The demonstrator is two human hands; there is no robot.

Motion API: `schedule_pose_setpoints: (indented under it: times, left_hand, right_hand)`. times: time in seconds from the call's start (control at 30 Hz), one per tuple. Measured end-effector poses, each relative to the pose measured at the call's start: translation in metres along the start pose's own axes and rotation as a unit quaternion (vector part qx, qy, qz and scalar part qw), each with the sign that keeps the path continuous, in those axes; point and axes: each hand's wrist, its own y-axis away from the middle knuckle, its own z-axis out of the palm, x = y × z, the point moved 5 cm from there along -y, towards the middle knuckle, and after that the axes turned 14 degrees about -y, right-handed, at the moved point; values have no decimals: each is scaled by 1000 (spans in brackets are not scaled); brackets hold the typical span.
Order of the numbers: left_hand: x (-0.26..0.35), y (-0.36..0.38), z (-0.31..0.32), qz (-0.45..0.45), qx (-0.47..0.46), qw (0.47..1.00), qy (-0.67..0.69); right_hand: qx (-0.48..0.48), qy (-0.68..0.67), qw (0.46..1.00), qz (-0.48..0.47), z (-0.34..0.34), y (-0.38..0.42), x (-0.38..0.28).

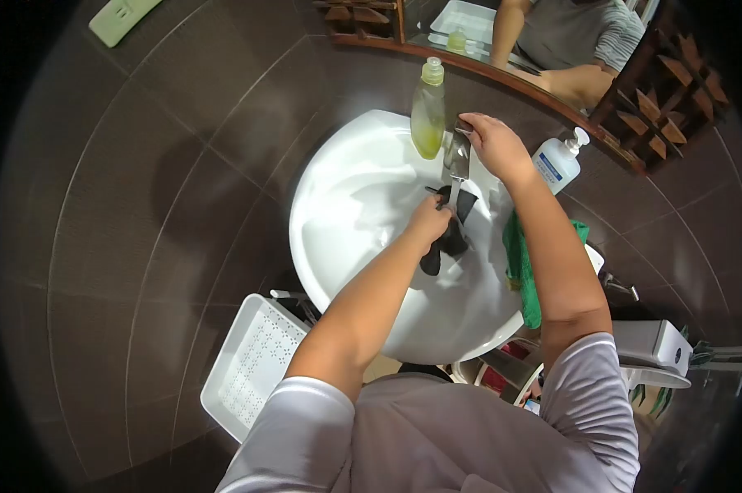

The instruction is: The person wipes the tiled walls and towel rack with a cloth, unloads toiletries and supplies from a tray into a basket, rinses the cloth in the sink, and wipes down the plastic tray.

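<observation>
My left hand point(431, 222) is closed around black items point(453, 238) with a wide part and narrower, rounded ends, possibly kitchen utensils; their exact kind cannot be made out. They are held over the white washbasin point(330, 275), just below the spout of the metal faucet point(459, 156). At the top of that faucet, my right hand point(496, 146) has its fingers on the lever. Beside the faucet, a clear bottle point(427, 111) with yellow-green liquid stands on the basin's back rim.
A white pump bottle point(557, 162) stands behind my right forearm. Green cloth point(529, 275) hangs over the basin's right edge. At lower left is a white perforated tray point(251, 370). A wood-framed mirror point(543, 49) hangs above; a toilet point(650, 349) is at right.
</observation>
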Motion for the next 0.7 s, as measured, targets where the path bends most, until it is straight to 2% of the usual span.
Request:
schedule_pose_setpoints:
  times: [0.07,0.2,0.27,0.3,0.33,0.37,0.4,0.47,0.5,0.53,0.57,0.6,0.67,0.7]
  left_hand:
    - [7,-6,8,66,-51,992,-98]
    - [16,-18,26,53,-72,993,-79]
    - [12,-26,28,-12,-6,994,-109]
    - [10,-33,29,-12,-7,994,-109]
    - [15,-38,31,71,-5,963,-260]
    - [16,-45,36,151,-3,902,-404]
    - [13,-54,38,151,-4,902,-404]
    - [10,-60,56,256,-52,722,-641]
    - [18,-46,52,256,-53,721,-642]
    - [23,-32,35,156,-24,901,-405]
    - [22,-20,19,39,8,991,-127]
    - [25,-17,14,39,8,991,-126]
    - [30,-10,9,59,-20,989,-135]
    - [31,-7,4,59,-19,989,-135]
  right_hand:
    - [14,-8,1000,-10,3,3,2]
    - [40,2,999,-20,7,10,2]
    - [37,4,999,-7,7,10,0]
    - [37,4,999,-6,6,9,0]
    - [34,0,999,0,6,9,1]
    - [30,-5,1000,7,7,8,3]
    - [31,-5,999,7,6,8,6]
    - [-2,-29,1000,4,10,9,10]
    - [-2,-29,1000,5,13,13,10]
    - [63,-144,986,63,13,22,15]
    - [125,-256,951,119,15,32,18]
    - [158,-413,862,248,25,46,25]
    - [285,-515,747,309,41,76,26]
    - [335,-517,706,349,50,92,19]
